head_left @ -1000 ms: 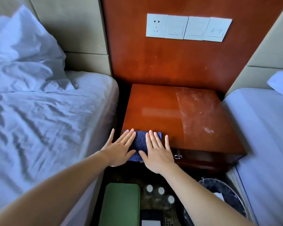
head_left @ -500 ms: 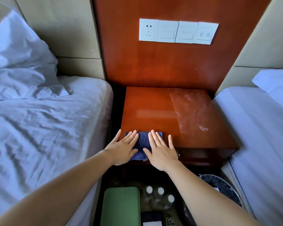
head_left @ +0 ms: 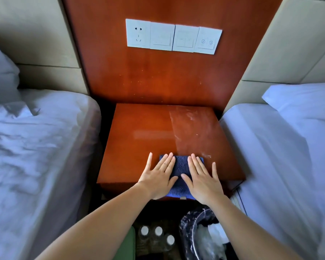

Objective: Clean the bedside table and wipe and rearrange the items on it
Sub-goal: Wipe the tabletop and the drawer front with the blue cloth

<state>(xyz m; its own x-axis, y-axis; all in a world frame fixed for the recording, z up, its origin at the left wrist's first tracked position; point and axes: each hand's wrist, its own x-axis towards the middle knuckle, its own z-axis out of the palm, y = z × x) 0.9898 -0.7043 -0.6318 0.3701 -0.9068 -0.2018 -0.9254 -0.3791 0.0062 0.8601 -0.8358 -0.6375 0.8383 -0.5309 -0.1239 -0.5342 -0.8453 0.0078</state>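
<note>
- While both palms lie flat, fingers straight and spread, the left hand [head_left: 159,180] and right hand [head_left: 202,182] press the blue cloth [head_left: 180,166] beneath them.
- Cloth sits mid-front on the table [head_left: 139,132], its near end hanging over the edge.
- Tabletop glossy on the left, smeared and dusty on the right.
- Left bed [head_left: 36,147] and right bed [head_left: 280,147] flank it; switch panel [head_left: 174,36] on the wall above; bottles [head_left: 158,235] and bin [head_left: 201,239] on the floor below.

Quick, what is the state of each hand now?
Left hand: open, flat on the blue cloth.
Right hand: open, flat on the same cloth.
</note>
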